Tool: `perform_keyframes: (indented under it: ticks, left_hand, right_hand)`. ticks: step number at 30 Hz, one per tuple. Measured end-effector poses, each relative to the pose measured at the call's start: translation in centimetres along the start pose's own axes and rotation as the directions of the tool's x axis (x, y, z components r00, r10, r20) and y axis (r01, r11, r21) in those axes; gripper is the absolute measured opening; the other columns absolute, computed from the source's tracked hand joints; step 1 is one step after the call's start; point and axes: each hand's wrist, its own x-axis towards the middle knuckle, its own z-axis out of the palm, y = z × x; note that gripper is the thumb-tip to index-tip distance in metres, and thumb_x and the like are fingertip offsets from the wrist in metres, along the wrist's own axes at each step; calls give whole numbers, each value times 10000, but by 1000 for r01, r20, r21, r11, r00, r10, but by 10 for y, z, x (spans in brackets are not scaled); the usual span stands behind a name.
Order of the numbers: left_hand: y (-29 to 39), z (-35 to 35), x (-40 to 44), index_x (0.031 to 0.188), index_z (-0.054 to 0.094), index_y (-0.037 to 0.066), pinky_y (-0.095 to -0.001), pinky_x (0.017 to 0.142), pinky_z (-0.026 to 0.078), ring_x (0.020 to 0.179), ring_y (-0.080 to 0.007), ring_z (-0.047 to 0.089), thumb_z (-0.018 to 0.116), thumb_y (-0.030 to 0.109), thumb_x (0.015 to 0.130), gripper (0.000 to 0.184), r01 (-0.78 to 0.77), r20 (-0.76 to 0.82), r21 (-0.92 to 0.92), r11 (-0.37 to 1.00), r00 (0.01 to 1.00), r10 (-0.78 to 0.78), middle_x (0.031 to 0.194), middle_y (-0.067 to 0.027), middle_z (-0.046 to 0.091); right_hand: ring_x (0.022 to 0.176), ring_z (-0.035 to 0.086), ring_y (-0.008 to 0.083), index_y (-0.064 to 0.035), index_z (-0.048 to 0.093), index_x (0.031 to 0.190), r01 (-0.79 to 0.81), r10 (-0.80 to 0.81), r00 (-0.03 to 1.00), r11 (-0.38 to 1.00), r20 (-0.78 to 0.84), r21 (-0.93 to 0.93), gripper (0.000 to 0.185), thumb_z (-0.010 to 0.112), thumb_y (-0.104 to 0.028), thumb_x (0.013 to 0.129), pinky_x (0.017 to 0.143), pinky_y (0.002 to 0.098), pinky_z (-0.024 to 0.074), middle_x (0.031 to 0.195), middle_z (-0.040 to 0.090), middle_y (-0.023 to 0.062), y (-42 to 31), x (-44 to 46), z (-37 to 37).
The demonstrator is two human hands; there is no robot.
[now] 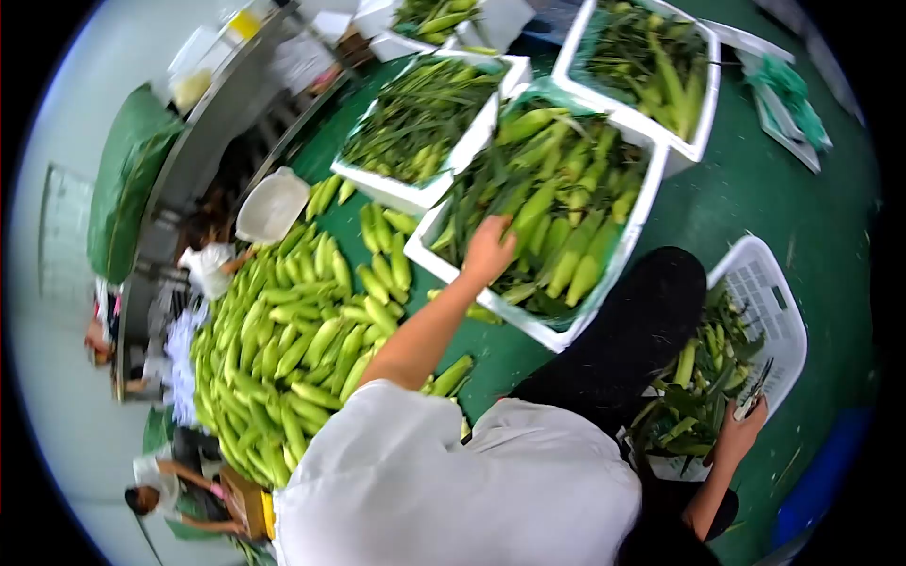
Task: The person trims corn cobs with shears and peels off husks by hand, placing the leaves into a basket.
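Observation:
My left hand is over the near left part of a white foam box of green corn ears in husks. Its thumb and fingers look slightly apart, close to the ears, with nothing clearly held. My right hand is closed around a small pair of scissors, blades pointing up. That hand is at the edge of a white plastic basket, beside green leaves and trimmings. My dark-clothed knee lies between the foam box and the basket.
A large heap of corn covers the floor at left, beside a white basin. More foam boxes of corn stand further off. Two people are at the left, one by a cardboard box. A green net lies upper right.

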Motion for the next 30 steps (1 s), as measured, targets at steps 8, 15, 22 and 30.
perform_keyframes:
  ticks: [8, 15, 22, 30]
  left_hand:
    - [7, 78, 60, 1067, 612, -50, -426, 855, 533, 984, -380, 622, 822, 378, 629, 648, 221, 228, 464, 858, 906, -357, 1087, -209, 634]
    - [246, 23, -3, 1453, 281, 77, -436, 741, 577, 999, -290, 636, 678, 158, 805, 764, 761, 838, -456, 461, 542, -67, 1236, -175, 579]
    - [373, 36, -54, 1489, 328, 118, -368, 927, 477, 1111, -310, 595, 752, 89, 735, 866, -249, 651, -184, 951, 694, 308, 1238, -151, 583]
    - [374, 55, -50, 1474, 382, 156, -382, 893, 489, 1031, -355, 605, 752, 73, 701, 861, -346, 818, -367, 864, 323, 477, 1150, -157, 592]
  right_hand:
    - [999, 592, 233, -6, 432, 1372, -636, 81, 770, 19, 633, 771, 573, 652, -212, 885, 796, 380, 507, 1102, 613, 113, -50, -110, -56]
    - [1180, 524, 245, -21, 355, 1462, -481, -46, 822, 479, 568, 735, 843, 779, -255, 772, 1027, 363, 401, 1266, 537, 140, -86, -73, -76]
    - [1297, 406, 431, 67, 337, 1400, -192, 15, 919, 889, 394, 415, 914, 792, -383, 748, 1085, 466, 336, 1384, 427, 275, -99, -20, -78]
    - [1043, 560, 196, -8, 468, 1332, -431, -111, 864, 342, 491, 835, 725, 827, -285, 767, 920, 343, 456, 1153, 580, 107, -35, -40, -49]
